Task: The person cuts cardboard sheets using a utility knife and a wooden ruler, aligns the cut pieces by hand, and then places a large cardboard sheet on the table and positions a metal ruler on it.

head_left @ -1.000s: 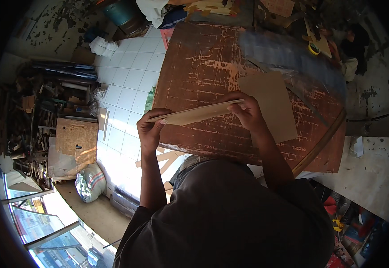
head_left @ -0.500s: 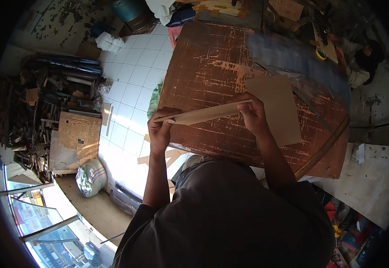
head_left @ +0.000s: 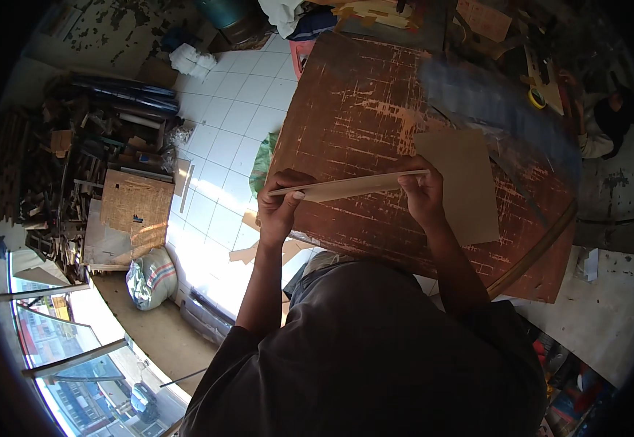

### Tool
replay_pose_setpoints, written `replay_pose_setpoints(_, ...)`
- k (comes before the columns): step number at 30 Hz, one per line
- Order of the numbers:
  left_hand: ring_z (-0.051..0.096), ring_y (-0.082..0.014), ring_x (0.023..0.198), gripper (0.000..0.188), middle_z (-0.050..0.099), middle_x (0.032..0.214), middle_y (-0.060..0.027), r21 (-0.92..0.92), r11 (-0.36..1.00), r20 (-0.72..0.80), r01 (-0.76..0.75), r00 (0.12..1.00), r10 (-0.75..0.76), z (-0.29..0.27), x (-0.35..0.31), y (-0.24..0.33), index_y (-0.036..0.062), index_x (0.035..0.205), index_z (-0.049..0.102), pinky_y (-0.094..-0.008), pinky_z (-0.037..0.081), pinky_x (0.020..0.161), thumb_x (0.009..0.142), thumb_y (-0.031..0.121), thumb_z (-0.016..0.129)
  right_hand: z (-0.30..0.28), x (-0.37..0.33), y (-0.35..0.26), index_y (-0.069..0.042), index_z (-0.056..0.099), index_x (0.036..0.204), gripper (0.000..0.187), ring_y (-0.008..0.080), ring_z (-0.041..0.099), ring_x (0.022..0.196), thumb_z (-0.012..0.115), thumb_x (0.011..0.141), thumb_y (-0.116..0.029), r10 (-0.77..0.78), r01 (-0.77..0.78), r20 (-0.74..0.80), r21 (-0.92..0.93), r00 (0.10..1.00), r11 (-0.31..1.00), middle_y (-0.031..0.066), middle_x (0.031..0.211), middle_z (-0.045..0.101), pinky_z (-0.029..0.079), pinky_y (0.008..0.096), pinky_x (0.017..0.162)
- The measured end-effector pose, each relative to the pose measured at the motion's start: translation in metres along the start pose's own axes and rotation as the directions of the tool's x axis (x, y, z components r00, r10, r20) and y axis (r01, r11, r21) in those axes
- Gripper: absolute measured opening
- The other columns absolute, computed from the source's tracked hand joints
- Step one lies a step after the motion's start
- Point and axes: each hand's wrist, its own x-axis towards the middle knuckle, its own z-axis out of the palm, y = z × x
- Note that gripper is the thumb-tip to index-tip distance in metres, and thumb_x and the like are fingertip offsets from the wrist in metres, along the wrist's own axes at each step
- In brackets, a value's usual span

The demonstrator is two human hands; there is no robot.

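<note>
The bench top (head_left: 331, 95) looks like wood, its brown coat matt, rough and scratched through in paler streaks. Toward its far right corner, the bluish film (head_left: 491, 95) looks like plastic with a soft sheen. The held board (head_left: 353, 187) and tan sheet (head_left: 470, 186), both smooth and matt, resemble cardboard. The strip (head_left: 537, 250) crossing the near right corner looks wooden.

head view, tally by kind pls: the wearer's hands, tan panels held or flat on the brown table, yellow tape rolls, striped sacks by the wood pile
Hands: 2 (left hand, right hand)
Tan panels: 2 (held panel, flat panel)
Yellow tape roll: 1
Striped sack: 1
Total: 6
</note>
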Motion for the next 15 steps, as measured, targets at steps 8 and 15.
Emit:
replay_pose_setpoints(8,0.067,-0.0226,0.096,0.013,0.07,0.1,-0.0158,0.032,0.999,0.0,-0.026,1.0,0.026,-0.002,-0.0019,-0.004,0.0008,0.093,0.063,-0.0353,0.053,0.087,0.094,0.013,0.067,-0.0009,0.0024,-0.0018,-0.002,0.065,0.095,0.017,0.0118,0.061,0.078,0.067,0.096,-0.018,0.042,-0.042,-0.019,0.012,0.999,0.999,0.0048,0.085,0.065,0.048,0.0285,0.071)
replay_pose_setpoints(15,0.068,-0.0255,0.098,0.026,0.071,0.103,-0.0184,0.063,0.997,-0.005,0.045,0.999,-0.044,-0.008,-0.0088,-0.0075,0.0004,0.1,0.064,-0.0376,0.054,0.088,0.094,0.025,0.071,-0.0054,0.0004,0.0056,-0.002,0.064,0.089,0.02,0.0091,0.057,0.073,0.069,0.095,-0.021,0.029,-0.03,-0.031,-0.009,0.999,1.0,0.0027,0.079,0.063,0.044,0.027,0.066)
